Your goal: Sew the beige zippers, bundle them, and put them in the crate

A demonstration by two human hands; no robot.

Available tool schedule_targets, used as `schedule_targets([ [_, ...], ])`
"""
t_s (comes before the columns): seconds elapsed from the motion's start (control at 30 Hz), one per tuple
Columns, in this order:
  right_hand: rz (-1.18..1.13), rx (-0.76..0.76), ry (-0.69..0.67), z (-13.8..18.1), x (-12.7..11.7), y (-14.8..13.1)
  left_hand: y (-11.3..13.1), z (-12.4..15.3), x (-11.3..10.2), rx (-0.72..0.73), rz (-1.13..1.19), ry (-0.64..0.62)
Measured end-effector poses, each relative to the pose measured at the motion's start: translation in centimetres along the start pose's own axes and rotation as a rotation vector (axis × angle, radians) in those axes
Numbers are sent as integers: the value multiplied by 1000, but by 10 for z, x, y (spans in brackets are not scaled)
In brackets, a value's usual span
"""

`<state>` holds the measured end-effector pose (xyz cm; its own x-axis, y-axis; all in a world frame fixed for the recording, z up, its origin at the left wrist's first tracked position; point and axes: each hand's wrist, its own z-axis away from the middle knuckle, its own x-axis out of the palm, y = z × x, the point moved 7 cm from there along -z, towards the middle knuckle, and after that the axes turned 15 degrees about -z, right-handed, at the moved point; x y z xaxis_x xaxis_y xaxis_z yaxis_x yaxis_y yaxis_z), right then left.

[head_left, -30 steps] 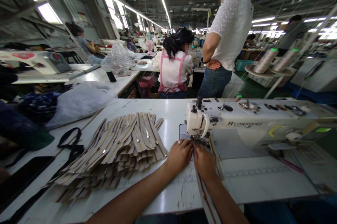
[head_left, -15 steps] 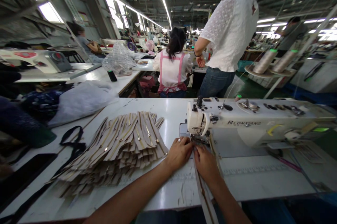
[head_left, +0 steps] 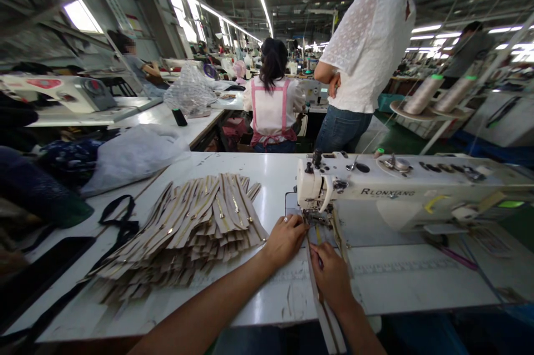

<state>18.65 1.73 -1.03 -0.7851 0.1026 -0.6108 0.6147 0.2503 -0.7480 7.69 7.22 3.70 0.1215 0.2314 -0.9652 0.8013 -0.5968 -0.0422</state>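
My left grip (head_left: 287,241) lies just in front of a white metal sewing machine marked RLONXIANG (head_left: 400,177), its fingertips gathered on a long grey cloth zipper strip (head_left: 328,323); whether they pinch or only press it, I cannot tell. My right grip (head_left: 332,277) is clamped on the same strip, nearer to me. From there the strip runs down over the near edge of the white desk (head_left: 400,294). Left of my left grip lies a fanned pile of grey zipper tapes with brass-coloured teeth (head_left: 200,221), its closest corner just beside my wrist. Beyond both grips, in a long roofed workshop, a person in a pink apron (head_left: 271,104) sits and another in a white top (head_left: 367,54) stands. The machine bounds my grips on the far side; a band of white surface shows between it and the pile. To the right of my right grip, a printed ruler (head_left: 387,269) stretches along the desk.
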Motion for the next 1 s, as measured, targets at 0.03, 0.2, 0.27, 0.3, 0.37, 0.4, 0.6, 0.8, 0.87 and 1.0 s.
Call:
schedule_targets([
  [0.03, 5, -9, -11, 0, 1, 0, 1, 0, 0, 6, -2, 0],
  [0.2, 14, -3, -57, 0, 2, -2, 0, 0, 1, 9, -6, 2],
  [0.27, 38, 16, -63, -1, 2, -4, 0, 0, 3, 18, -7, 0],
  [0.3, 56, 25, -63, -3, 2, -5, 1, 1, 4, 24, -7, -2],
  [0.37, 95, 40, -67, -6, 2, -7, 0, 1, 5, 27, -9, -4],
  [0.4, 111, 48, -69, -9, 3, -7, 0, 1, 5, 24, -9, -5],
  [0.6, 188, 59, -75, -28, 8, -9, -2, 2, 5, 17, -2, -2],
  [0.8, 233, 22, -26, -46, 12, -8, -5, 1, 5, -9, 10, 1],
  [0.87, 231, 27, -11, -48, 12, -7, -6, 1, 4, -21, 12, 6],
  [1.0, 202, 35, 11, -49, 12, -7, -7, 1, 4, -35, 26, 3],
])
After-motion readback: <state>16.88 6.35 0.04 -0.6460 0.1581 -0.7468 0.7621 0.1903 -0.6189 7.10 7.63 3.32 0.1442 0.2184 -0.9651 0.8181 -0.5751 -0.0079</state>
